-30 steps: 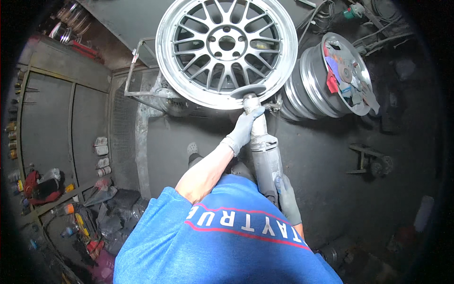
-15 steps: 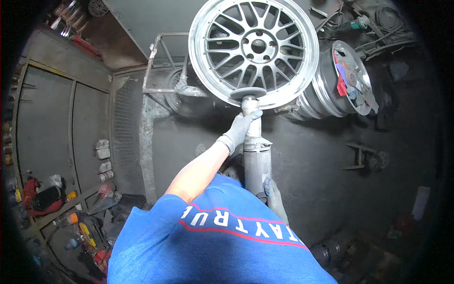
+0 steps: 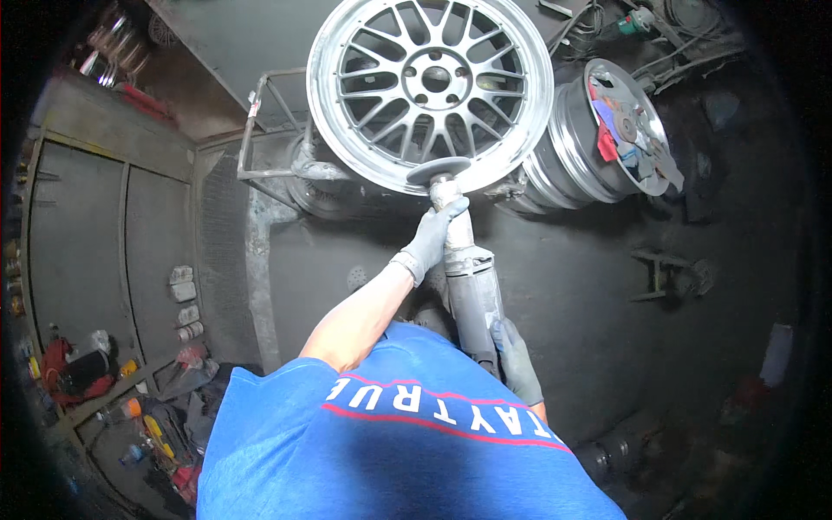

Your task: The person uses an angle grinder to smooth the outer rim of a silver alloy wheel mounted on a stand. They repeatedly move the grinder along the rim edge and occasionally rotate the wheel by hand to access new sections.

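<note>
A silver multi-spoke car wheel rim (image 3: 436,79) stands ahead of me, its face toward me. Both hands hold a long grey, dusty angle grinder (image 3: 473,299) that points away from my body. My left hand (image 3: 431,236), in a grey glove, is closed around its front neck, just behind the head. My right hand (image 3: 517,360), also gloved, grips the rear of the body near my shirt. The thin grey disc (image 3: 438,170) at the grinder's tip lies over the rim's lower lip; whether it touches cannot be told.
A metal pipe frame (image 3: 251,139) stands left of the rim. To the right lies another rim (image 3: 563,143) with sanding discs and cloths (image 3: 631,130) in it. A green power tool (image 3: 637,21) and cables are at the far right. Bottles and bags (image 3: 165,425) clutter the lower left.
The rim and surroundings have shifted left and slightly up in view. The grinder now slants more, its disc end further left. Both hands keep their grip, and more of the right hand shows.
</note>
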A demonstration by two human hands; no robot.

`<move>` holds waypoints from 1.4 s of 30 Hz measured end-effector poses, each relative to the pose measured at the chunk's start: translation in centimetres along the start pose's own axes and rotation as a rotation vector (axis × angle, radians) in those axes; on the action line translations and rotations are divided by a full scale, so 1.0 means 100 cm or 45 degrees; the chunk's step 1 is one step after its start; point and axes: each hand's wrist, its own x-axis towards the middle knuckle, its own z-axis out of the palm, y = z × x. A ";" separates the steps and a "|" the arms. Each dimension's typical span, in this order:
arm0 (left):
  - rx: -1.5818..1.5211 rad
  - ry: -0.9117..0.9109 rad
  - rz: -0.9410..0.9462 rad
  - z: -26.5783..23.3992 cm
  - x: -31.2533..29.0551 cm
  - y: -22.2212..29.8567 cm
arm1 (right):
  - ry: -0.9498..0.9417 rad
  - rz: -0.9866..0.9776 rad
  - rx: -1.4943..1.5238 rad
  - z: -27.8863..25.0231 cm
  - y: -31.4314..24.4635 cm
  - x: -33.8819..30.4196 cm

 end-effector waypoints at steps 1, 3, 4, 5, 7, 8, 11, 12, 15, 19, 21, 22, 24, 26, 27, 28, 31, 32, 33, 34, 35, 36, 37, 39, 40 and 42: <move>-0.086 0.041 -0.005 0.013 0.005 -0.012 | 0.008 -0.016 -0.032 -0.016 -0.002 0.001; -0.172 -0.002 0.023 0.037 0.015 -0.030 | 0.019 -0.110 -0.101 -0.050 -0.002 0.009; -0.214 -0.023 0.037 0.049 0.019 -0.037 | 0.031 -0.059 -0.125 -0.070 -0.006 0.012; -0.261 -0.075 0.033 0.059 0.021 -0.042 | 0.042 -0.003 -0.142 -0.080 -0.020 0.011; -0.313 -0.096 0.036 0.075 0.026 -0.048 | 0.059 -0.053 -0.260 -0.096 -0.039 0.010; -0.330 -0.095 0.053 0.081 0.030 -0.051 | 0.058 -0.064 -0.243 -0.102 -0.040 0.012; -0.384 -0.064 0.064 0.083 0.031 -0.053 | 0.019 -0.097 -0.272 -0.116 -0.036 0.029; -0.372 -0.031 0.077 0.081 0.028 -0.052 | 0.002 -0.050 -0.237 -0.116 -0.035 0.028; -0.327 0.016 0.131 0.060 0.014 -0.045 | -0.056 0.005 -0.173 -0.097 -0.036 0.023; -0.164 0.129 0.165 0.023 0.003 -0.021 | -0.134 -0.082 -0.184 -0.070 -0.005 0.037; -0.132 0.141 0.175 -0.001 -0.003 -0.008 | -0.176 -0.012 -0.078 -0.044 -0.008 0.034; -0.116 0.145 0.177 -0.012 -0.005 -0.001 | -0.192 -0.016 -0.063 -0.031 -0.011 0.033; -0.062 0.189 0.204 -0.028 -0.005 0.011 | -0.222 -0.027 -0.037 -0.017 -0.014 0.034; -0.082 0.153 0.217 -0.037 -0.007 0.016 | -0.244 -0.072 -0.063 -0.010 -0.019 0.036; -0.070 0.161 0.213 -0.038 -0.007 0.017 | -0.252 -0.094 -0.079 -0.010 -0.019 0.036; -0.057 0.169 0.208 -0.037 -0.007 0.018 | -0.249 -0.086 -0.085 -0.012 -0.016 0.037; -0.085 0.177 0.200 -0.020 -0.004 0.006 | -0.238 -0.074 -0.126 -0.034 -0.008 0.046; -0.110 0.174 0.194 -0.012 -0.002 -0.002 | -0.228 -0.074 -0.148 -0.046 -0.008 0.047; -0.139 0.153 0.181 -0.002 0.000 -0.012 | -0.216 -0.074 -0.168 -0.059 -0.007 0.048; -0.168 0.131 0.166 0.008 0.002 -0.022 | -0.200 -0.076 -0.171 -0.073 -0.004 0.049; -0.198 0.108 0.156 0.020 0.006 -0.032 | -0.185 -0.083 -0.177 -0.089 -0.001 0.050; -0.199 0.095 0.134 0.032 0.011 -0.040 | -0.168 -0.091 -0.183 -0.104 0.003 0.051; -0.221 0.064 0.142 0.044 0.016 -0.048 | -0.127 -0.188 -0.203 -0.120 0.011 0.054; -0.237 0.071 0.197 0.066 0.026 -0.062 | -0.071 -0.115 -0.269 -0.126 -0.024 0.037; -0.269 0.004 0.194 0.072 0.031 -0.066 | -0.061 -0.130 -0.275 -0.133 -0.027 0.038; -0.286 0.010 0.180 0.090 0.031 -0.072 | -0.041 -0.131 -0.283 -0.143 -0.033 0.036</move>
